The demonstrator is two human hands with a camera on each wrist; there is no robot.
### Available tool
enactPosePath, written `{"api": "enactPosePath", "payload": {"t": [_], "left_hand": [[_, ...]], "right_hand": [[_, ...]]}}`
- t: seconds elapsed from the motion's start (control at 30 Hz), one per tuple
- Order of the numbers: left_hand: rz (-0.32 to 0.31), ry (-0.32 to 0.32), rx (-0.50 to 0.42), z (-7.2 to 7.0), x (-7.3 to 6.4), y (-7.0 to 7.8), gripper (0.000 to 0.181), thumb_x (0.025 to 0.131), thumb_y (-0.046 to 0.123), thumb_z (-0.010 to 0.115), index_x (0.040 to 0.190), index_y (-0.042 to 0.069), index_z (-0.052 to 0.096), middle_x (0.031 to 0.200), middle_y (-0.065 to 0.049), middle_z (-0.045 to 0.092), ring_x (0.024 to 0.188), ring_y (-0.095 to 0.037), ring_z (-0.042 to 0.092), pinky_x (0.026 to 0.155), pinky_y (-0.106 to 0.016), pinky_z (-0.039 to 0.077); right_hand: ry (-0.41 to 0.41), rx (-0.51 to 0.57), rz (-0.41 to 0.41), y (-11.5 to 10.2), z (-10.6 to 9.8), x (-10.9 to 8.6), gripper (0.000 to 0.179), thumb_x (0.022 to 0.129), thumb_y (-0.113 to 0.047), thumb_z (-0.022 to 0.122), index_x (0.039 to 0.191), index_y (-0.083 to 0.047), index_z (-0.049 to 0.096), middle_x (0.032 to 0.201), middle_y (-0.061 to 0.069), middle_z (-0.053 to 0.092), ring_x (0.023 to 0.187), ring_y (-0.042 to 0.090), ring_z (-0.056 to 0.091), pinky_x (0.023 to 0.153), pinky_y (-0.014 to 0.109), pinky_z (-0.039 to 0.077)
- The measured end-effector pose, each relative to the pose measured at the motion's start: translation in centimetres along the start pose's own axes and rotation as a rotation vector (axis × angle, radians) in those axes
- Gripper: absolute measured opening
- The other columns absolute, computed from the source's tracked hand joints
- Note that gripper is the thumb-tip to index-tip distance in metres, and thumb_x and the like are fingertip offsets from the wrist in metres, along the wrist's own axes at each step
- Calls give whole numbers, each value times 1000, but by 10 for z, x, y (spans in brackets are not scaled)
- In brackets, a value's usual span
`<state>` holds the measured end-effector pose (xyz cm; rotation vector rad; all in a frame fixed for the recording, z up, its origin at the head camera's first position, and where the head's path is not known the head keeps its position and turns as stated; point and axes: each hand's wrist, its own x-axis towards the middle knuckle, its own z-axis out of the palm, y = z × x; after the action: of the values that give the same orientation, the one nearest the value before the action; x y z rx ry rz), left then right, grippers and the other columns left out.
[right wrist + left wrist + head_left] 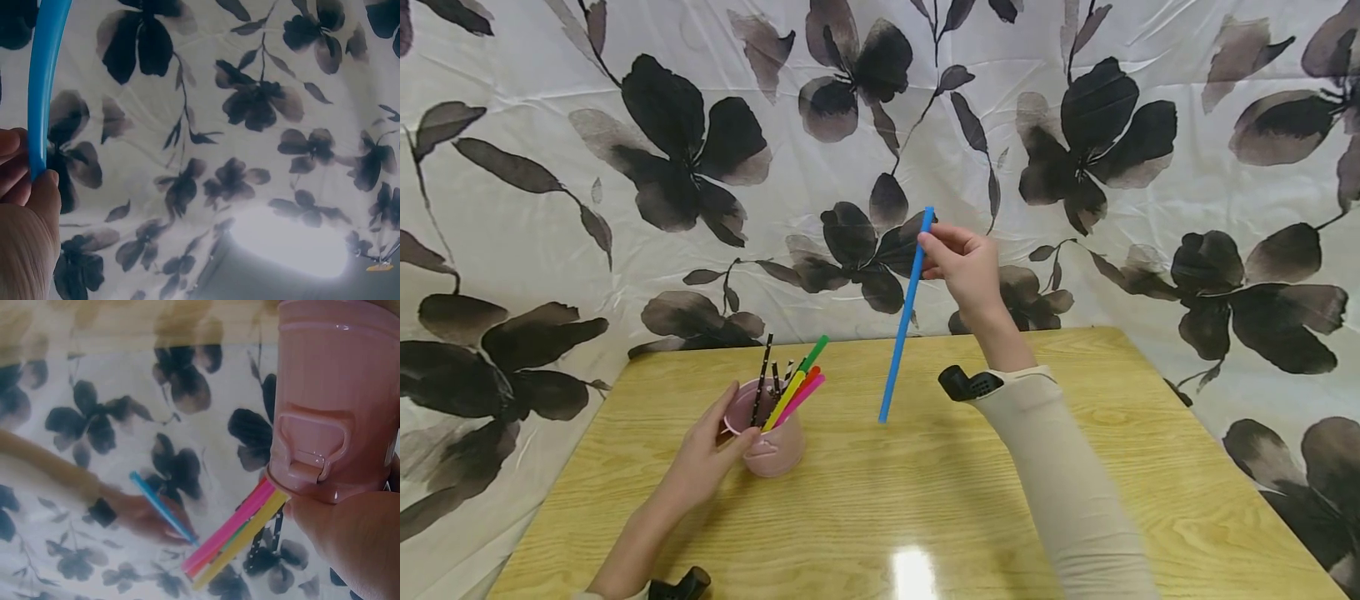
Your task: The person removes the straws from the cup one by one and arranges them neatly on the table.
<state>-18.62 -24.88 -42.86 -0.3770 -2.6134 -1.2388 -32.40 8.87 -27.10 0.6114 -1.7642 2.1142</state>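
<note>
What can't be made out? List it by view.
Head: lower ends of the straws in the pink cup, hidden by its wall.
Left wrist: finger detail of the right hand, blurred.
Right wrist: far end of the blue straw, cut off by the top edge.

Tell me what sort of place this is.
Probably an indoor spot set up for filming: a yellowish wood-grain table stands before a creased white backdrop printed with dark flowers, and a bright white oblong light shows in the right wrist view.

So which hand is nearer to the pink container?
The left hand: it grips the pink container. The right hand is apart from it, raised off to the right, holding a blue straw.
</note>
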Motion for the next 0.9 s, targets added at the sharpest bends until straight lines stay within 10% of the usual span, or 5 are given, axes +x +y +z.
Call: {"api": "enactPosePath", "payload": {"t": [0.2,0.5,0.73,0.9], "left_hand": [[-5,-1,25,4,2,-20,71,86,29,57,142,19,14,141,-12,24,118,-29,37,87,-38,39],[21,26,5,-4,-2,12,68,87,22,57,140,5,19,138,-20,26,115,-34,39,85,-42,39],[5,-3,-23,1,3,-14,70,86,29,56,142,22,14,140,-13,24,115,-28,40,85,-37,41],[-9,-7,-39,0,0,2,69,87,28,55,142,14,16,140,-16,23,118,-30,36,87,-39,38]], "right_hand": [[-32,-29,115,36,9,-5,32,77,-19,69,102,-1,63,80,10,63,61,20,60,58,32,51],[-75,-59,267,92,30,-17,28,77,-16,69,101,-2,63,78,12,63,57,18,60,56,31,51],[-77,-102,366,129,38,-29,27,77,-18,69,99,-4,64,75,10,64,61,27,61,59,38,51],[-77,-142,446,149,42,-38,27,76,-18,69,100,-6,65,75,10,63,64,32,61,62,41,50]]}}
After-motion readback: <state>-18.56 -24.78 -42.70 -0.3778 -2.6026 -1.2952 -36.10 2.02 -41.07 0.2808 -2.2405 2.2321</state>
